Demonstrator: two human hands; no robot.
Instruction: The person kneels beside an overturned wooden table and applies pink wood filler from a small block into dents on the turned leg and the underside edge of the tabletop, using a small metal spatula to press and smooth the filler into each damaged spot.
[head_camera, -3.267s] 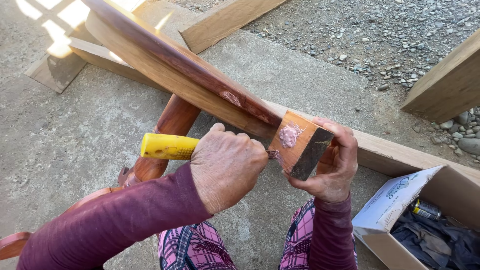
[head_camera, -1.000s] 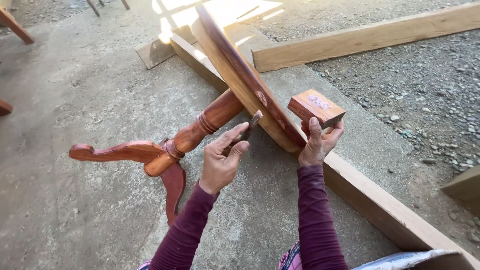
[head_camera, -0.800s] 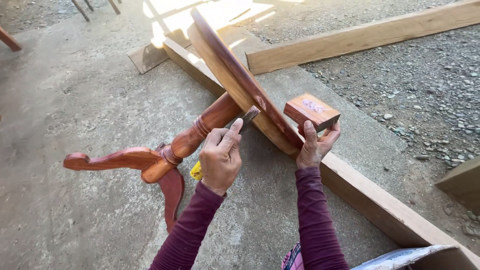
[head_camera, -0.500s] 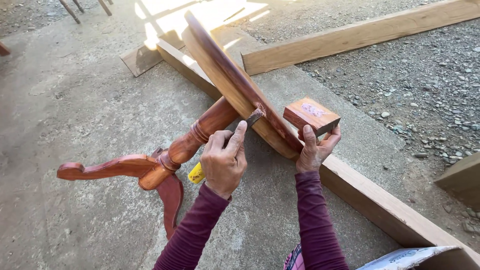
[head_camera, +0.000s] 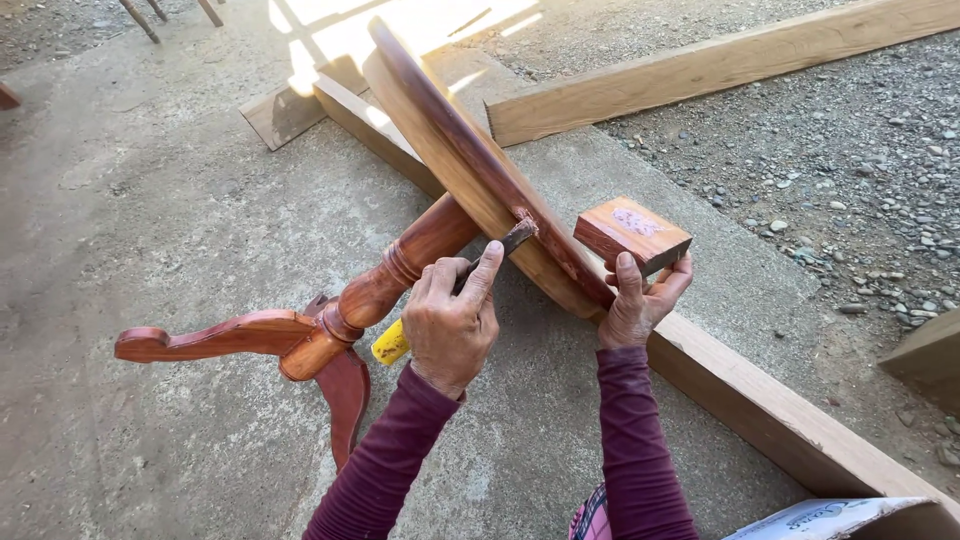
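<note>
A small reddish wooden pedestal table lies on its side, its round top (head_camera: 440, 140) tilted up on edge, and its turned column (head_camera: 400, 270) runs down to curved legs (head_camera: 210, 338). My left hand (head_camera: 450, 325) grips a yellow-handled putty knife (head_camera: 390, 345), forefinger stretched along it. The knife's blade tip (head_camera: 517, 237) touches the top's rim. My right hand (head_camera: 635, 305) holds a small wooden block (head_camera: 632, 232) just right of the rim, with a pinkish smear of filler on its upper face.
A long timber beam (head_camera: 780, 410) lies on the concrete under my right hand, and another beam (head_camera: 720, 65) lies at the back. Gravel (head_camera: 830, 170) covers the right side. The corner of a cardboard box (head_camera: 840, 518) shows at the bottom right.
About three seconds ago the knife was down by the block, seen close up. Since then its blade has come up to the table top's rim and stays there; the block has barely moved.
</note>
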